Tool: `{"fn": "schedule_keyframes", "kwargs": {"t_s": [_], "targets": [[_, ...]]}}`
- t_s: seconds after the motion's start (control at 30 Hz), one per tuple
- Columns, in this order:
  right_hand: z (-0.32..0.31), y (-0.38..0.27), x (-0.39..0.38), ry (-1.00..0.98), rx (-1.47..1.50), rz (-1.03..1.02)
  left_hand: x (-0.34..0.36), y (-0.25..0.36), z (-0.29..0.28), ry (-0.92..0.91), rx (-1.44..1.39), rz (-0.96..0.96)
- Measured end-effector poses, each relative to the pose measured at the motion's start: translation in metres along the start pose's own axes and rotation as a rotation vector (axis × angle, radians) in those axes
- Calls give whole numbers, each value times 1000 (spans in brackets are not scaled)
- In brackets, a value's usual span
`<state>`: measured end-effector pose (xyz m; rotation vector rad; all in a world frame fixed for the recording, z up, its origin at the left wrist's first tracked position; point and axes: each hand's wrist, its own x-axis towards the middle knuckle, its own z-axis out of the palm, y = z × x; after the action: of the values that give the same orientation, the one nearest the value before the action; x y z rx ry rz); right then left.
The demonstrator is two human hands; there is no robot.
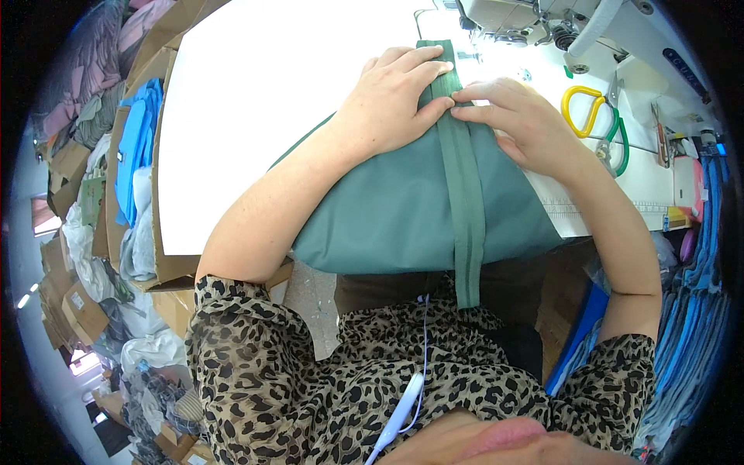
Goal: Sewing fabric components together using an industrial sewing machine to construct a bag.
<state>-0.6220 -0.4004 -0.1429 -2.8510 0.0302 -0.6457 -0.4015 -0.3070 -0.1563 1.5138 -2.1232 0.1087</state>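
A dark green fabric piece (364, 217) lies across the white table edge in front of me, with a long, lighter green zipper strip (465, 201) running down over it and hanging past its lower edge. My left hand (399, 97) rests on the upper part of the strip, fingertips and thumb apart on it. My right hand (515, 124) is just to the right, its index and middle fingertips touching the strip's edge near my left thumb, fingers apart and slightly bent. Its thumb is partly hidden.
A sewing machine (589, 31) stands at upper right above yellow-handled scissors (581, 108), green-handled scissors (618, 147) and a ruler strip (566, 208). Cardboard boxes (70, 302) and blue items (138, 147) are at left; stacked blue fabric (697, 325) is at right.
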Motion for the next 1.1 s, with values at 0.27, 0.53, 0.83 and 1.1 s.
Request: {"fn": "schedule_keyframes", "kwargs": {"t_s": [0.27, 0.53, 0.83, 1.1], "targets": [[1, 8, 7, 21, -110, -94, 3, 0, 1, -19, -80, -70], [9, 18, 14, 60, -240, -73, 4, 0, 3, -25, -113, -118], [15, 23, 6, 66, -85, 11, 5, 3, 5, 14, -131, -84], [-3, 8, -8, -18, -103, -87, -10, 32, -8, -142, -98, 23]]}}
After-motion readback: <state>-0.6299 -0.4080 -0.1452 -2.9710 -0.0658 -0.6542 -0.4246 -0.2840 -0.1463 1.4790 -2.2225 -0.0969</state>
